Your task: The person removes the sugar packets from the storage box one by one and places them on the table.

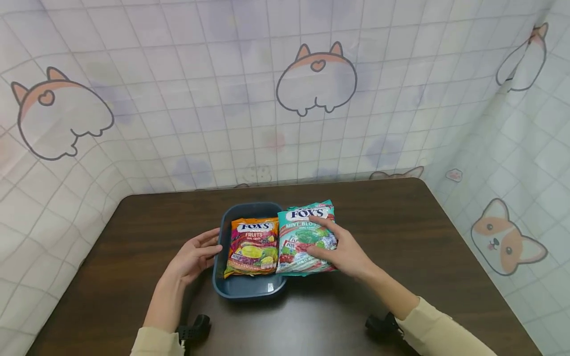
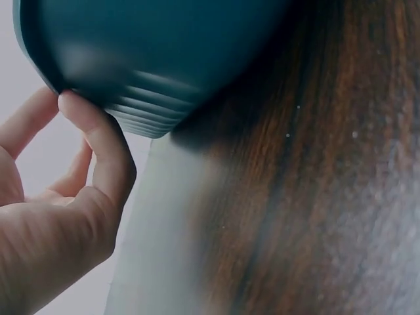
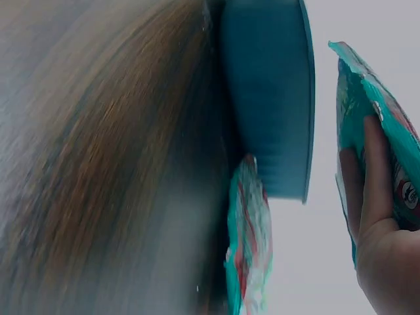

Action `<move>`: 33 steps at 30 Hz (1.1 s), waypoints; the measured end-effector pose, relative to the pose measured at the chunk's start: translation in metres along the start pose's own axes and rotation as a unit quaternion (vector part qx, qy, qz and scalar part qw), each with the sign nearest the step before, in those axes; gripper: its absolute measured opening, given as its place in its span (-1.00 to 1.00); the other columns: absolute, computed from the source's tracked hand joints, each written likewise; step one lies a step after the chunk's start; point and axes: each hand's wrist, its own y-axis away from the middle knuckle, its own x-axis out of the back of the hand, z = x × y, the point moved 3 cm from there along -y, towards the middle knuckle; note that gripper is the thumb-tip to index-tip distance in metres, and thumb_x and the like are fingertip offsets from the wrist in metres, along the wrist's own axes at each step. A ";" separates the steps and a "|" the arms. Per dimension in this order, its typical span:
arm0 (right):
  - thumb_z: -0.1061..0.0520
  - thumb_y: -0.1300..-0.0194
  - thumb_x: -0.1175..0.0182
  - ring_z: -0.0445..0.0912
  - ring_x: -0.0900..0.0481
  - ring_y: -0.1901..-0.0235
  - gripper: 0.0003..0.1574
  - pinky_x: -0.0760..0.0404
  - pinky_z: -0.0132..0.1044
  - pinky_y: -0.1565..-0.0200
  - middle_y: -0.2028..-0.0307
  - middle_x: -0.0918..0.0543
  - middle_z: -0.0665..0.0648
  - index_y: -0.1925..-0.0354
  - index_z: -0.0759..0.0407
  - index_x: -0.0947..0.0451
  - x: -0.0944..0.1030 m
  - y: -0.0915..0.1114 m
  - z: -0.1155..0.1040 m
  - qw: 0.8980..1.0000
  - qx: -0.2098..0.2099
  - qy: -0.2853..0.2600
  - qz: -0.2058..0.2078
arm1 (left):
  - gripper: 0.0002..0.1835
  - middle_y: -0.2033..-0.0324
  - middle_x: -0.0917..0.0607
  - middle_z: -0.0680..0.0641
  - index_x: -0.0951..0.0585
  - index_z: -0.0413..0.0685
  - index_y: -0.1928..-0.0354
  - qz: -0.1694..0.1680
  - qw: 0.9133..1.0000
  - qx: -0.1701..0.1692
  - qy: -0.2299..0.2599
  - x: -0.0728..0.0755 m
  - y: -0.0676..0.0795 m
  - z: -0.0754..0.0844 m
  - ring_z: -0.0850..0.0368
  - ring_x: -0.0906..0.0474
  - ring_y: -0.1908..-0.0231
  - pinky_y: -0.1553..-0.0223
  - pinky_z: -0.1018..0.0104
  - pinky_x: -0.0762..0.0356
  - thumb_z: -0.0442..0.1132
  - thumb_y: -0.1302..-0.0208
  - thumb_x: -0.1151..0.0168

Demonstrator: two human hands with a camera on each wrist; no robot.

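Observation:
A dark blue plastic tray (image 1: 249,290) stands on the table, with an orange and purple bag of fruit candy (image 1: 251,249) inside. At its left side, my left hand (image 1: 196,254) pinches the rim between thumb and finger; the left wrist view shows the fingertips on the tray edge (image 2: 151,65). My right hand (image 1: 343,247) grips a green bag of mint candy (image 1: 296,232), thumb and fingers on its faces. That bag is raised over the tray's right side, as the right wrist view shows the bag (image 3: 354,98) above table height. A second green candy bag (image 3: 248,243) lies beside the tray, mostly hidden from the head view.
The dark wooden table (image 1: 401,222) extends around the tray on all sides. Behind it hangs a white gridded curtain (image 1: 213,123) with cartoon dogs, which also runs along both sides. Black wrist cameras (image 1: 196,330) are strapped on both wrists.

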 end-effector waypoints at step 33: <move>-0.02 -0.38 -0.39 0.08 -0.66 0.11 -0.09 -0.69 -0.18 0.12 -0.26 -0.42 0.36 -0.56 -0.12 -0.23 0.109 0.019 0.036 0.998 -0.033 0.036 0.037 | -0.30 -0.18 -0.60 -0.13 -0.13 -0.25 -0.56 -0.009 1.000 -0.006 0.011 0.001 -0.002 -0.003 0.16 -0.71 0.09 0.01 0.23 -0.67 -0.40 -0.50 -0.18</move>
